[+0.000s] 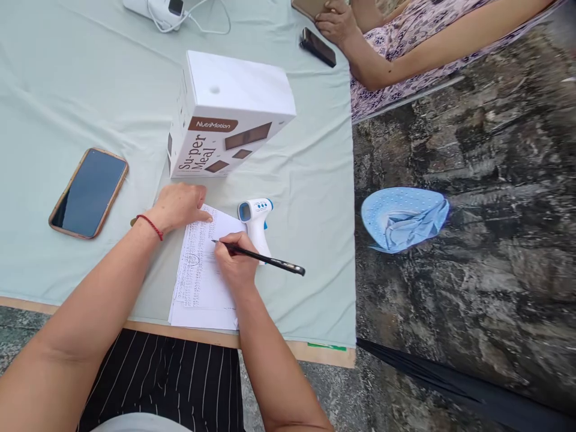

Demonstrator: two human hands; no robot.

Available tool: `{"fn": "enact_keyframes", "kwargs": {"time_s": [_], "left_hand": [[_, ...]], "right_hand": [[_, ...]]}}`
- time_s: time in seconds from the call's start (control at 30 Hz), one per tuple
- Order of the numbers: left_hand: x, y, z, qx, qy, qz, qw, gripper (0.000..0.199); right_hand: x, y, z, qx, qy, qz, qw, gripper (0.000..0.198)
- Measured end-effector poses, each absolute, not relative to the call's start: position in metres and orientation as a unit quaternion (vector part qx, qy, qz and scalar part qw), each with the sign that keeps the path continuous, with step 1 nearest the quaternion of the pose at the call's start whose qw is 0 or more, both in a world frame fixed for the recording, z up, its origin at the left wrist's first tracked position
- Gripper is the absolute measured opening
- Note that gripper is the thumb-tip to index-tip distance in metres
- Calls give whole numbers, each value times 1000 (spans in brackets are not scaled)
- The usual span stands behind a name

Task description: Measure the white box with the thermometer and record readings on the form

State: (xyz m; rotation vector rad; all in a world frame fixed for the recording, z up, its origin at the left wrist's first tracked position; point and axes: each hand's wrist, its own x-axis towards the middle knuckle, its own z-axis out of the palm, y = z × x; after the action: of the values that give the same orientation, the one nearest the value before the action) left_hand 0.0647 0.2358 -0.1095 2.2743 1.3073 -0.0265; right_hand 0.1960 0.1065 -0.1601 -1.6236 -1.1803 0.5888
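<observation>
My right hand [238, 264] is closed around a black pen [274, 262], whose tip touches a printed sheet of paper [211, 276] near its middle. Several sheets lie stacked beneath, close to the table's front edge. Across the top left of the sheet rests my left hand [180, 207], its thumb apart from the bent fingers and pressing on the paper; it grips nothing. A white and blue infrared thermometer [256, 222] lies just beyond my right hand, partly hidden by it. Past my left hand stands a white box [243, 90] marked "Su-per Meal".
A phone [90, 192] in a wooden-edged case lies left on the cloth-covered table [310, 240]. A white device with a cable [162, 12] is at the back. Another person's hand [337, 24] is near a black device [317, 47]. A blue hat [405, 219] lies right, beyond the table.
</observation>
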Motion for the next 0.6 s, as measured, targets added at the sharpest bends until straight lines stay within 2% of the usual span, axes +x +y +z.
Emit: {"fn": "enact_keyframes", "kwargs": {"time_s": [0.6], "left_hand": [[66,236,-110,840,474,-28,264,29]], "right_hand": [[195,106,-161,-658,-525,251,477,7]]}}
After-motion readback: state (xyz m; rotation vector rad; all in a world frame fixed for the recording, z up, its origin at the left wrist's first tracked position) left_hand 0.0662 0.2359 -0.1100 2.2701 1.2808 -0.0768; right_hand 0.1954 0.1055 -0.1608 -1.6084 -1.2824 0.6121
